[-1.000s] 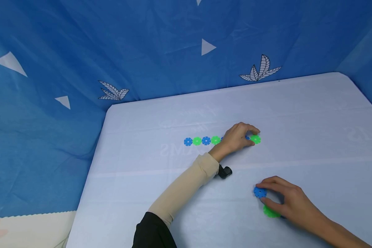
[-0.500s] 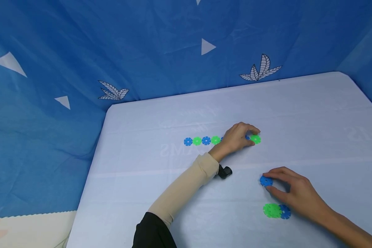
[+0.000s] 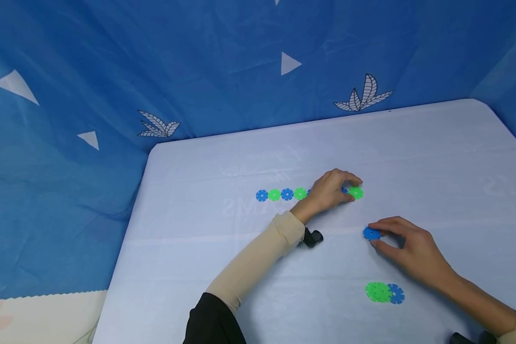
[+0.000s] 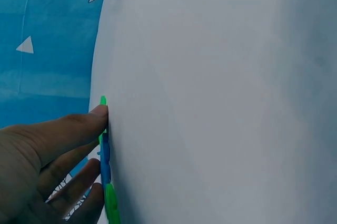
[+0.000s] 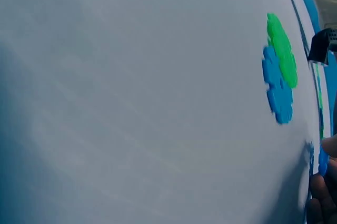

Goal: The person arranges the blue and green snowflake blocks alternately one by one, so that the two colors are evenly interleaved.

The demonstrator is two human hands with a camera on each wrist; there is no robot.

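A row of alternating blue (image 3: 262, 195) and green discs runs across the white table, its middle hidden by my left hand (image 3: 327, 192). That hand's thumb and a finger hold the green disc (image 3: 356, 192) at the row's right end by opposite edges; the left wrist view shows the hand (image 4: 60, 163) against the row's side. My right hand (image 3: 419, 248) pinches a blue disc (image 3: 371, 233) between thumb and fingers, in front of the row's right end. In the right wrist view, that hand (image 5: 325, 187) is partly cut off at the edge.
Overlapping green discs (image 3: 376, 292) and a blue disc (image 3: 397, 294) lie together nearer the front, left of my right forearm. A blue cloth (image 3: 223, 71) with printed leaves and triangles hangs behind the table. My left sleeve (image 3: 253, 263) crosses the table's front half.
My right hand has moved away from the front discs toward the row, carrying the blue disc, and the front blue disc has come into full view. My left hand has stayed at the row's end.
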